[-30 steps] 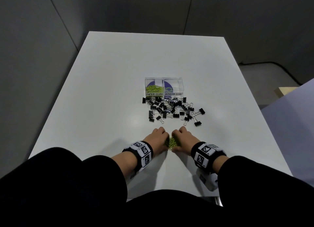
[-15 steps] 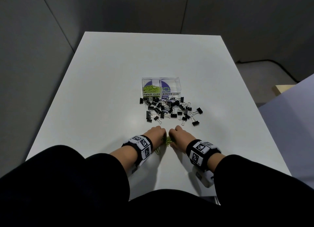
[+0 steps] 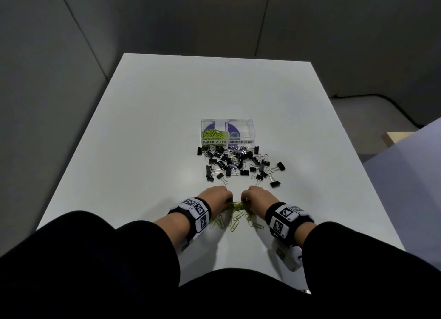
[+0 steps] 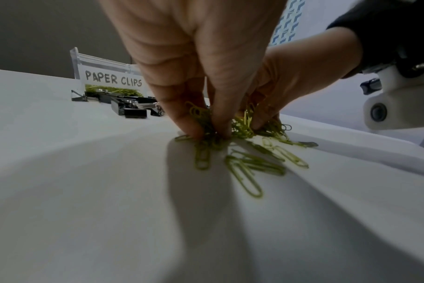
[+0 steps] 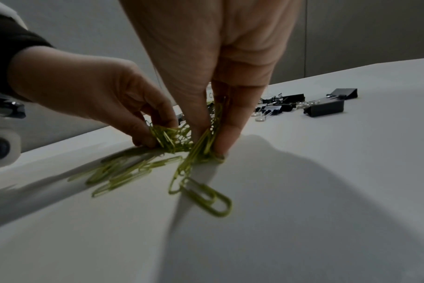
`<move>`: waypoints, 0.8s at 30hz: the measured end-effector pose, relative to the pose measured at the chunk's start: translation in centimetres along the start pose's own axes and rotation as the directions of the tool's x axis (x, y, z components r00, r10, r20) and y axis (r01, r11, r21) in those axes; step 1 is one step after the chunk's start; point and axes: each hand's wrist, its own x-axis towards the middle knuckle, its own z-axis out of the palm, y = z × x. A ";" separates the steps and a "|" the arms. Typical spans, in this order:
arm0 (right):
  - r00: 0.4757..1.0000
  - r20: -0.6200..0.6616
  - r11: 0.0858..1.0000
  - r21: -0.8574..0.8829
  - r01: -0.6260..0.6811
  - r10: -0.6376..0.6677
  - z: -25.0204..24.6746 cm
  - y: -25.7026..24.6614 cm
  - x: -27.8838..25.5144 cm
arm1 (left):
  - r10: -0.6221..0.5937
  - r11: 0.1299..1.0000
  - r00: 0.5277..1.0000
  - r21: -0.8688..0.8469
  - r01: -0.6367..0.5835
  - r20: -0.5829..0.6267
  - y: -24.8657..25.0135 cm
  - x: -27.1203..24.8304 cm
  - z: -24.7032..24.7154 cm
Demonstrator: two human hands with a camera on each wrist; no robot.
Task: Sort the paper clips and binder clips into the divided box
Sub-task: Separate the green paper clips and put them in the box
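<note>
The left hand (image 3: 216,197) sits just below the middle of the head view, fingers curled down and pinching one side of a tangled bunch of green paper clips (image 3: 235,205). The right hand (image 3: 256,197), just beside it, pinches the other side of the same bunch between thumb and fingertips. In the left wrist view the left hand's fingertips (image 4: 194,128) press into the clips against the tabletop (image 3: 155,128), and in the right wrist view the right hand's fingertips (image 5: 224,141) do the same.

Below the hands, toward the lower edge of the head view, loose paper clips (image 3: 235,222) lie scattered flat on the white tabletop, some overlapping.

Above the hands, near the centre of the frame, a heap of black binder clips (image 3: 238,162) with silver wire handles is spread on the tabletop, apart from the hands.

Just above that heap stands the clear divided box (image 3: 228,132). Its left compartment, labelled "PAPER CLIPS", holds a pile of green paper clips (image 3: 213,134); the right compartment is labelled "BINDER CLIPS".

Both wrists wear black bands with black-and-white square markers (image 3: 194,210), and black sleeves (image 3: 95,259) fill the bottom of the frame.
</note>
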 end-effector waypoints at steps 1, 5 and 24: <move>1.000 -0.007 1.000 0.024 -0.001 0.001 -0.2 0.1 -0.1 | 0.005 1.000 1.000 -0.007 -0.005 -0.001 -0.1 0.0 -0.1; 1.000 -0.026 0.994 0.113 0.011 -0.008 -0.9 0.9 -0.4 | 0.001 0.998 1.000 -0.064 -0.003 -0.022 -0.9 -0.2 -0.4; 0.945 -0.320 0.909 0.368 0.195 -0.073 -12.5 -0.2 1.3 | 0.026 0.953 0.954 -0.280 -0.114 -0.298 -4.5 -1.4 -8.1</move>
